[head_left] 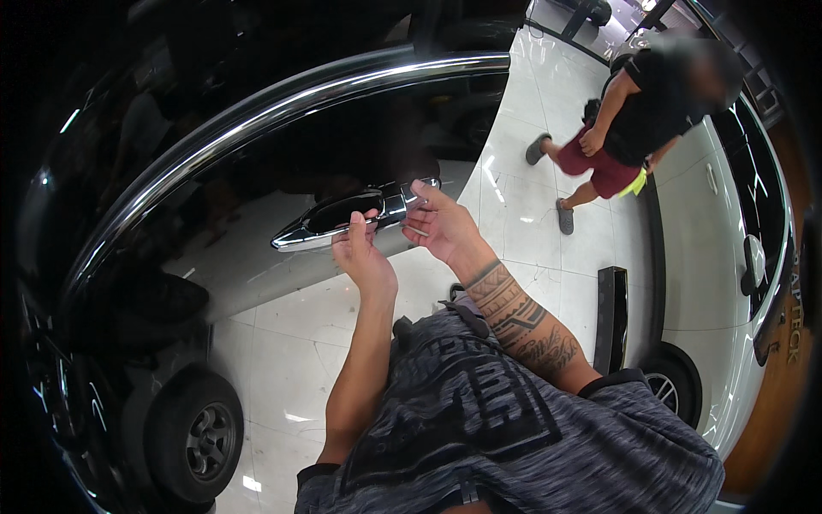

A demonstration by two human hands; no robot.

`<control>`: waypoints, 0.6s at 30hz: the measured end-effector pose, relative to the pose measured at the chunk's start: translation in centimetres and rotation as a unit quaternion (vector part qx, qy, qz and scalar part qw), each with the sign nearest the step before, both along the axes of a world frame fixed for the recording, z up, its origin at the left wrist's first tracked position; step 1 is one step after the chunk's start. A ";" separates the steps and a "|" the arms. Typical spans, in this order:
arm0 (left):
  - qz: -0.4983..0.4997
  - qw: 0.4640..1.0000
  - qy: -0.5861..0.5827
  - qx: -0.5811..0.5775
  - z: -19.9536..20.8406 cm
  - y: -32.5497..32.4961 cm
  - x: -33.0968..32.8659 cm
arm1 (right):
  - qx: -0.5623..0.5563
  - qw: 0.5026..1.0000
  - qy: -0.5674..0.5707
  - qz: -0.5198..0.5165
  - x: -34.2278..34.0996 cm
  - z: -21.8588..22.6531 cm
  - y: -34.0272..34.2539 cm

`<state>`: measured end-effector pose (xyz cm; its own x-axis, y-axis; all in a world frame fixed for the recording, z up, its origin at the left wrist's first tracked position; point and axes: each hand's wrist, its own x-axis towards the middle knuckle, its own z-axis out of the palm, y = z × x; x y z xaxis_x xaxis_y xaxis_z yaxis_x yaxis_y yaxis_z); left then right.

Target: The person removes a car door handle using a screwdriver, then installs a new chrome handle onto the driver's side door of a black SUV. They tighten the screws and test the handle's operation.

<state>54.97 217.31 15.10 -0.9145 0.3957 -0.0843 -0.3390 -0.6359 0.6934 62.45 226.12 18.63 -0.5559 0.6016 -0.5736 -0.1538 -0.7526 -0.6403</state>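
Observation:
A chrome door handle (295, 239) sits on the black car door (248, 210) in front of me, with a dark recess behind its bar. My left hand (366, 257) grips the bar's lower edge, thumb up along it and fingertips curled behind. At the handle's right end, my right hand (443, 224) pinches the small chrome end piece (396, 204), its thumb above and fingers curled below. The fingers partly cover that end piece, so how it joins the bar is hard to see.
A chrome window trim (257, 120) curves above the handle. At lower left is the car's wheel (199, 435). A person (638, 116) in a black shirt and red shorts stands on the white tiled floor (522, 214). A white car (711, 240) is at right, near a dark post (610, 317).

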 end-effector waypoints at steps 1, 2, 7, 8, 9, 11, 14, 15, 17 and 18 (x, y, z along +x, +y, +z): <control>0.002 1.000 -0.003 0.003 0.4 0.2 0.1 | 0.006 1.000 -0.016 -0.002 0.1 0.1 0.1; -0.005 1.000 -0.004 -0.003 0.1 0.1 0.0 | 0.012 0.999 -0.033 -0.004 0.2 0.1 0.2; -0.001 1.000 -0.010 -0.012 -1.1 0.7 -0.5 | 0.022 0.999 0.027 0.016 1.5 -0.2 0.9; -0.006 1.000 -0.010 -0.018 -1.1 0.8 -0.4 | 0.017 0.999 0.040 0.016 1.7 -0.5 1.2; -0.002 1.000 -0.016 -0.018 -1.1 0.7 -0.3 | 0.012 0.998 0.054 0.017 2.0 -0.7 1.4; 0.005 1.000 -0.021 -0.018 -1.0 0.7 -0.1 | 0.006 0.998 0.064 0.022 2.1 0.1 1.1; -0.015 1.000 -0.024 0.005 -0.8 0.4 0.0 | 0.004 0.997 0.073 0.020 2.0 -0.5 1.0; -0.021 0.999 -0.029 0.017 -0.8 0.4 0.1 | 0.004 0.997 0.074 0.018 2.0 -1.0 1.1; -0.028 0.998 -0.038 0.038 -0.8 0.1 0.0 | 0.076 0.993 0.085 0.001 2.2 -2.0 0.7; -0.034 0.997 -0.040 0.051 -1.1 -0.1 0.2 | 0.112 0.990 0.090 -0.008 2.3 -2.5 0.6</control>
